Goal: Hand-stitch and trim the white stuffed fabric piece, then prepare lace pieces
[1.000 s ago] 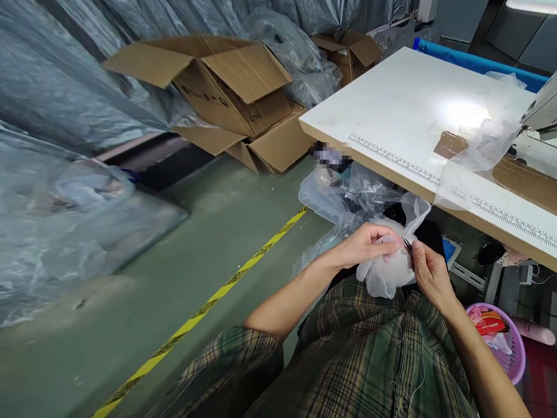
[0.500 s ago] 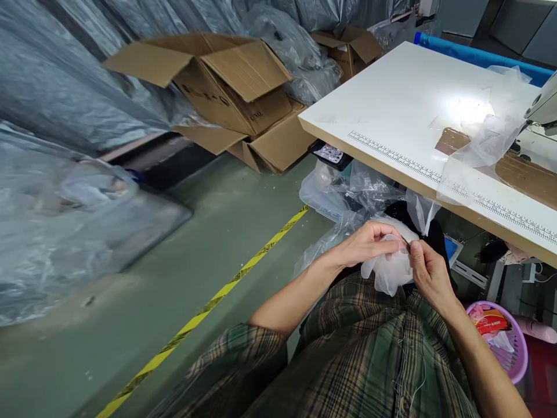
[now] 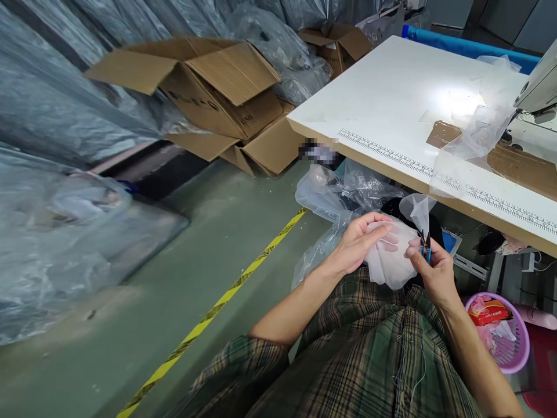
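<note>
My left hand (image 3: 363,241) holds a bunched piece of white sheer fabric (image 3: 389,261) in my lap, fingers curled over its top. My right hand (image 3: 429,270) is closed on small thread snips (image 3: 425,248) with a blue handle, their dark tips pointing up beside the fabric's edge. A tail of the fabric (image 3: 418,208) rises toward the table edge. Both hands sit just below the front edge of the white work table (image 3: 391,98).
A ruler strip (image 3: 435,171) runs along the table's front edge. More sheer fabric (image 3: 476,136) and brown cardboard (image 3: 513,159) lie by a sewing machine (image 3: 539,90). Clear plastic bags (image 3: 343,188) hang under the table. Cardboard boxes (image 3: 217,87) stand left; a purple basket (image 3: 505,339) stands lower right.
My right hand has pulled slightly right and turned, so the blue-handled snips now show. My left fingers have spread over the fabric. The view shifted a little.
</note>
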`<state>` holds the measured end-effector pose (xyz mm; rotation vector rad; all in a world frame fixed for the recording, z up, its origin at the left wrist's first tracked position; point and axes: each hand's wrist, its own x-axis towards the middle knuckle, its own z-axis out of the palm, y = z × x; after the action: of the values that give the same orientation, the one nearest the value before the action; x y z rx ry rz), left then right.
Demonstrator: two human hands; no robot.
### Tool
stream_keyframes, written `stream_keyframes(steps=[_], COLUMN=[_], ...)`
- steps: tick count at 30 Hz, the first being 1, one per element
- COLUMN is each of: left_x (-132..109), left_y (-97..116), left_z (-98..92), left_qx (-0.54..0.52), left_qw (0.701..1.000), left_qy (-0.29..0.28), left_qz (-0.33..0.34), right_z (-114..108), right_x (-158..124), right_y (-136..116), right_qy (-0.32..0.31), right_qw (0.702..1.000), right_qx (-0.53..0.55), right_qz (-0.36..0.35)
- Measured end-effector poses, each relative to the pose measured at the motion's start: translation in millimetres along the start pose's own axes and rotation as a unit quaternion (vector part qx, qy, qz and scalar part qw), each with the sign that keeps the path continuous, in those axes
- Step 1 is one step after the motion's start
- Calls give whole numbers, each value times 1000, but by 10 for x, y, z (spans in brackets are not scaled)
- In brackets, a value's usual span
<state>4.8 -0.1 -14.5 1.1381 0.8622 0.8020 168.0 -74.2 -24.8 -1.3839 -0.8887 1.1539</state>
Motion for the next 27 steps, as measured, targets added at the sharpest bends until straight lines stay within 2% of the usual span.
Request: stream_keyframes(steps=[2, 4, 6, 8, 11, 17, 20, 23, 27], left_x=[-30, -51, -54, -36, 8, 54, 65, 69, 80], left_y=[-25, -22, -7, 1, -16, -20, 31, 90, 121], left_z=[2, -1, 5, 29, 95, 154, 113, 85, 84], left_qx=[130, 272, 364, 390, 353, 216, 171, 155, 170], left_qw=[982, 923, 868, 851, 875, 942, 966, 975, 971], left_qy=[64, 101, 66, 0, -59, -95, -112, -127, -136], left_qz=[124, 253, 332, 352, 327, 239, 161, 91, 96], right_z=[18, 24, 24, 27, 35, 23, 9, -12, -58], right_x=[10, 20, 18, 3, -29, -62, -68, -72, -61], right_y=[-9, -13, -15, -19, -28, -22, -18, -18, -11], right_qy=[18, 23, 22, 19, 21, 15, 15, 5, 5], right_qw=[999, 998, 995, 993, 992, 998, 1000, 1000, 1000], right_qx=[28, 52, 73, 94, 106, 48, 9, -16, -10], right_qz=[22, 41, 58, 71, 69, 26, 11, 12, -3])
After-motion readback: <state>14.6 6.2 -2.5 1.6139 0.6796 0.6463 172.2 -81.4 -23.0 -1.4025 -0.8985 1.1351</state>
